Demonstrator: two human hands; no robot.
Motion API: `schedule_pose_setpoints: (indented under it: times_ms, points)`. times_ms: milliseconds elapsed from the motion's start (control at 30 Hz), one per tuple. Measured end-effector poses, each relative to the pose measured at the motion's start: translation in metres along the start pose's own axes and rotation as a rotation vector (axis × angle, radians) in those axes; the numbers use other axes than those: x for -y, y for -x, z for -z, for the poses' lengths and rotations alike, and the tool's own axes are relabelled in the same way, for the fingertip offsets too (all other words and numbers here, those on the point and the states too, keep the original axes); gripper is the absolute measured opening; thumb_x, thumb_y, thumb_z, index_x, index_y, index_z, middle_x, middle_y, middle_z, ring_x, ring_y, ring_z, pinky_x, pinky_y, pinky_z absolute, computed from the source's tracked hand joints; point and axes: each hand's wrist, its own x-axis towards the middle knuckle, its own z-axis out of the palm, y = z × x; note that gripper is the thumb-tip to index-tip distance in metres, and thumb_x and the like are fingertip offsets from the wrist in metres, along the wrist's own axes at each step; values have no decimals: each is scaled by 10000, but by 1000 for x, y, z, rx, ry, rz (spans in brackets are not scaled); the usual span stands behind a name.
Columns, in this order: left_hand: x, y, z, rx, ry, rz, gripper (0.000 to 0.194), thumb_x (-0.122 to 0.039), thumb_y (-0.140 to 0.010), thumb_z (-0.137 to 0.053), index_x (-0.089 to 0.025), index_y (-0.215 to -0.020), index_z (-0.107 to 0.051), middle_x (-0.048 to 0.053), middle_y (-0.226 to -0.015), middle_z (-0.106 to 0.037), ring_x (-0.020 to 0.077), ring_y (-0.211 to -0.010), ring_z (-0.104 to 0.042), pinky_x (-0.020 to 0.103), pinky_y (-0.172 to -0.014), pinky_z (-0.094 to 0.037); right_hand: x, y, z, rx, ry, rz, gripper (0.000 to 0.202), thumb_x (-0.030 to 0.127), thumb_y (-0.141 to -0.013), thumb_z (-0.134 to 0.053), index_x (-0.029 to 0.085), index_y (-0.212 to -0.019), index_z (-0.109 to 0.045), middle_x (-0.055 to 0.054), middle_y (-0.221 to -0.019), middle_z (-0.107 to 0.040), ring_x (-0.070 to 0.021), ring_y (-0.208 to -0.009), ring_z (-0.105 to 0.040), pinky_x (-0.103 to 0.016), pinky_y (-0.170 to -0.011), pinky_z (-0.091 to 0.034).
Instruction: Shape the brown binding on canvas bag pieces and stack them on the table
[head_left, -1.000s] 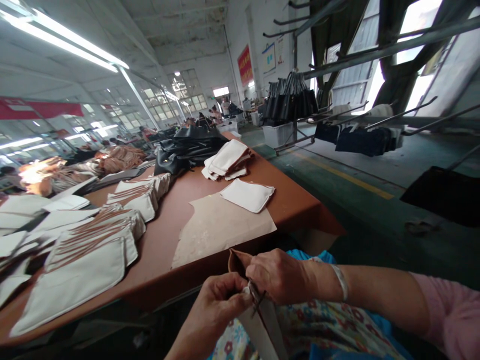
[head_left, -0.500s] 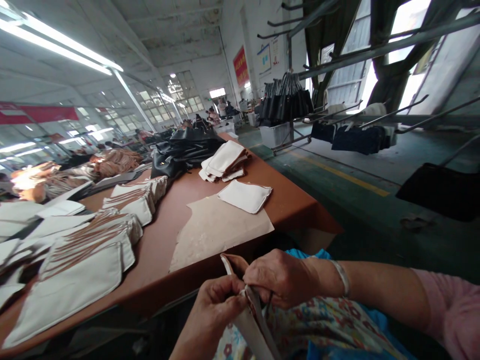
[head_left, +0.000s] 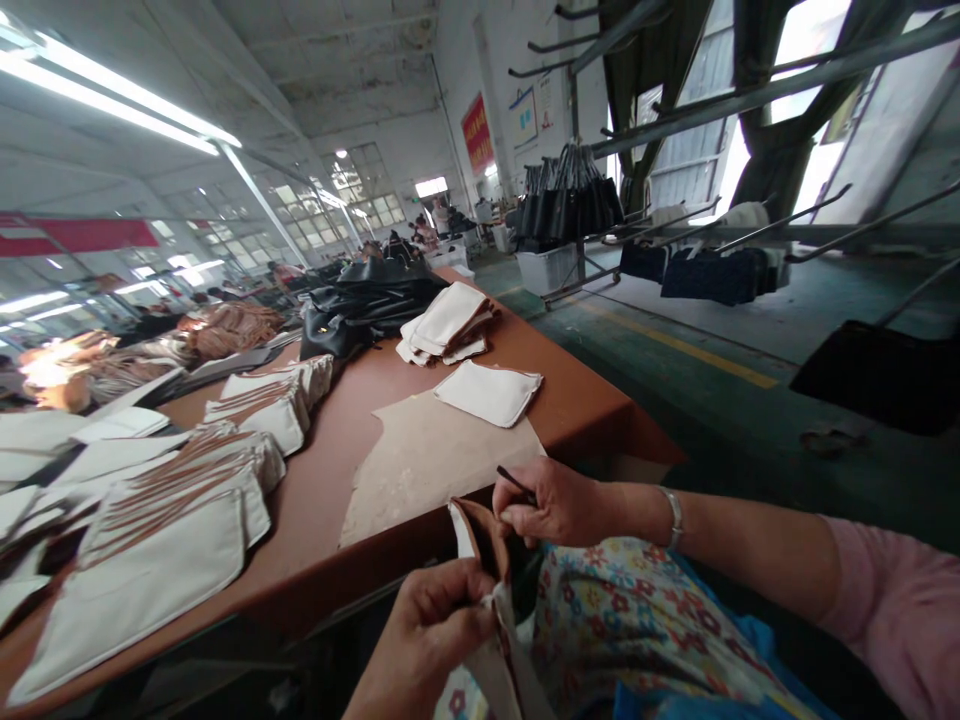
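At the front, a leather piece (head_left: 491,538), white outside and brown inside, stands with its upper edges parted above my lap. My left hand (head_left: 431,625) is closed on it, thumb and fingers pinching the edge. My right hand (head_left: 562,500) is closed round a thin dark stick-like tool (head_left: 513,482), whose end sticks out past the knuckles. The right fingertips are close to the brown lining; whether they touch it, I cannot tell. Beyond the hands, a flat white leather piece (head_left: 489,392) lies partly on a sheet of tan paper (head_left: 427,460).
Rows of white leather pieces (head_left: 172,540) fill the left of the brown table (head_left: 330,450). A small white stack (head_left: 446,318) and black leather bags (head_left: 375,300) lie farther back. On the right, a metal rack (head_left: 720,110) holds hanging black bags (head_left: 559,205).
My right hand has pulled away from the left, up and slightly right, and the dark tool now shows in it. The leather piece's top has parted wider. My left hand stays pinched on it.
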Motion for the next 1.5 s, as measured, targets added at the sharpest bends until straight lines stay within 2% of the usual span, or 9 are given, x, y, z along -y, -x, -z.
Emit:
schedule_pose_setpoints:
  times_ms: [167, 267, 367, 567, 800, 1033, 1167, 1267, 1500]
  points:
    - [3, -4, 9, -42, 3, -8, 261, -356, -645, -771, -133, -673, -639, 12, -580, -599, 102, -526, -466, 200, -513, -346, 13, 13, 6, -21, -16, -3, 318, 418, -949, -466, 122, -914, -574, -41, -809, -594, -117, -691, -534, -224, -635, -435]
    - [12, -4, 12, -132, -52, -52, 326, -389, -637, -799, -140, -670, -591, -24, -576, -528, 82, -537, -400, 182, -503, -315, 14, 27, -3, 87, -236, -186, 532, 534, -995, -272, 112, -929, -589, -29, -757, -580, -75, -528, -492, -189, -492, -403]
    - [25, -1, 14, -206, -41, -36, 335, -388, -636, -807, -149, -675, -575, -28, -572, -530, 85, -526, -410, 185, -491, -322, 12, 41, -18, 221, -511, -418, 600, 595, -967, -298, 103, -886, -630, 4, -625, -540, -57, -385, -441, -165, -360, -347]
    - [42, 8, 15, -360, -14, 29, 272, -350, -643, -783, -151, -746, -630, -11, -582, -597, 99, -510, -476, 191, -489, -376, 15, 52, -44, 469, -865, -696, 579, 510, -979, -279, 110, -761, -637, 10, -528, -530, -68, -292, -408, -170, -260, -303]
    - [42, 15, 9, -424, -221, 12, 266, -367, -702, -709, -150, -850, -668, 6, -634, -640, 136, -561, -533, 216, -531, -415, 20, 46, -53, 549, -911, -822, 572, 367, -1015, -199, 118, -681, -591, 15, -475, -528, -63, -265, -419, -160, -284, -294]
    - [36, 17, -5, -464, -417, -1, 173, -312, -711, -627, -158, -783, -660, -12, -587, -590, 114, -519, -459, 192, -472, -358, 22, 52, -60, 537, -974, -895, 578, 413, -1005, -212, 126, -686, -598, 16, -459, -510, -79, -262, -412, -175, -265, -314]
    - [42, 20, -17, -531, -478, -66, 139, -300, -668, -613, -175, -607, -618, -37, -521, -492, 97, -486, -398, 176, -429, -307, 11, 52, -68, 287, -1133, -1046, 565, 450, -991, -186, 154, -670, -544, 37, -407, -437, -71, -238, -309, -170, -253, -273]
    - [45, 22, -17, -520, -413, -49, 187, -342, -648, -643, -166, -586, -623, -34, -513, -487, 94, -479, -392, 173, -422, -304, 2, 52, -60, 114, -1246, -1023, 521, 490, -977, -240, 161, -695, -530, 64, -404, -393, -48, -256, -254, -138, -271, -253]
    - [39, 20, -8, -520, -305, -11, 193, -333, -641, -693, -145, -679, -672, -12, -540, -574, 112, -501, -458, 189, -462, -365, 20, 63, -40, 564, -1094, -913, 552, 487, -972, -267, 139, -698, -595, 17, -442, -502, -79, -257, -359, -177, -249, -303]
